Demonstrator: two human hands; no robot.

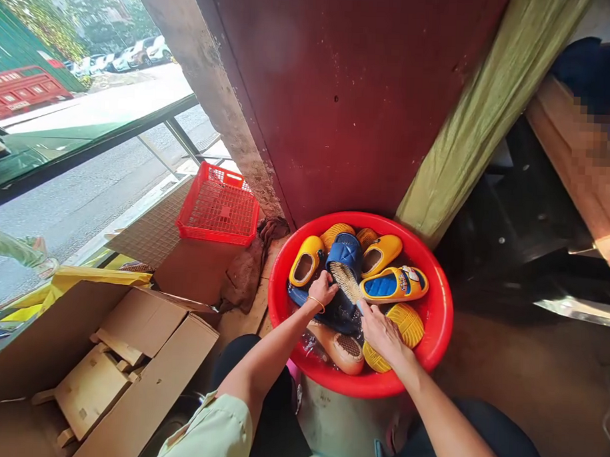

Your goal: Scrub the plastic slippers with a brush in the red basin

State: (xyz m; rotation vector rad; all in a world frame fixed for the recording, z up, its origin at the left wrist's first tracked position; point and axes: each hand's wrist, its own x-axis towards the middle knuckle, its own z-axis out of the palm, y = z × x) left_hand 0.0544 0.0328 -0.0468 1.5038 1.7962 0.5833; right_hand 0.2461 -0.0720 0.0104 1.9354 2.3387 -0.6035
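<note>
In the head view, my right hand (381,330) is closed around the handle of a scrubbing brush (346,280). The brush's pale bristles lie against a blue slipper (345,254). My left hand (323,289) grips the slipper by its side; the fingertips are partly hidden. Both hands are over a red basin (439,320) with water in it. Around them lie a yellow clog (307,260), a yellow slipper with a blue insole (396,284), a brown shoe (337,346) and several yellow soles.
The basin stands on a pale round support (328,416) between my knees. On the left are a red plastic crate (220,205) and an open cardboard box (150,376) holding a small wooden stool (92,388). A dark red panel (339,103) rises behind the basin, beside a green curtain (468,141).
</note>
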